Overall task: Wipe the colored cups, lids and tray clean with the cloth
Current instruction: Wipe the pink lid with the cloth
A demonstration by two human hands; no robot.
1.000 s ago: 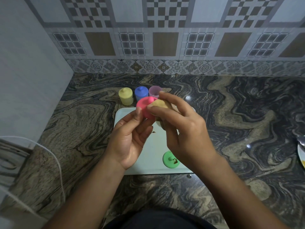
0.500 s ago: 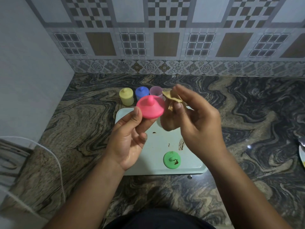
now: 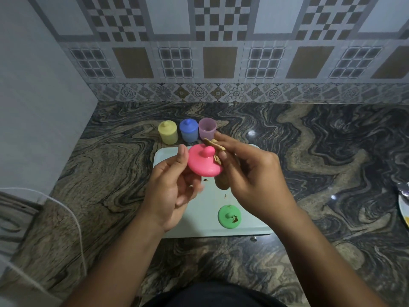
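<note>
Left hand [image 3: 170, 191] pinches round pink plastic lid with knob [image 3: 204, 163] by rim, above far end of pale rectangular tray [image 3: 199, 227]. Right hand [image 3: 250, 180] grips small tan cloth [image 3: 213, 144], seemingly touching lid's edge. Lid light, stiff, slick: hold rim, not knob.

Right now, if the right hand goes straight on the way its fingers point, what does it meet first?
Probably the pink lid that the left hand holds: the right hand, pinching the cloth, points at its knob. Whether they already touch is unclear.
</note>
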